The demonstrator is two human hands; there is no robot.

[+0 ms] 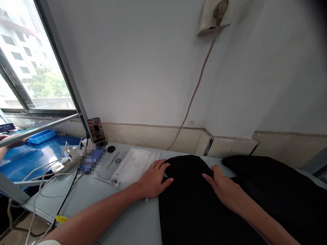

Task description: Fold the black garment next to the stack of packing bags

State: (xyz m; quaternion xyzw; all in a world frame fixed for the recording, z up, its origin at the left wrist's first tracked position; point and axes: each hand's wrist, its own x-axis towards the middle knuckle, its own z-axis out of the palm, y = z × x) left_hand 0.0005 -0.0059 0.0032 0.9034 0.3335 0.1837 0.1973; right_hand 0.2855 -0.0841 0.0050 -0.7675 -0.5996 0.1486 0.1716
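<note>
A piece of black fabric lies on the grey table in front of me, its rounded top end pointing toward the wall. At its left edge, my left hand rests with thumb and fingers apart, the fingertips touching the cloth. My right hand is closed on the right edge, pinching the fabric between thumb and fingers. Further right lies another black fabric piece, partly behind my right forearm. Just left of my left hand are clear plastic bags with printed lettering.
A phone stands upright by the wall, near a black round lid. A power strip with white cables sits at the left. Beyond the metal frame are a blue tray and another person's hand. A cord hangs from the wall socket.
</note>
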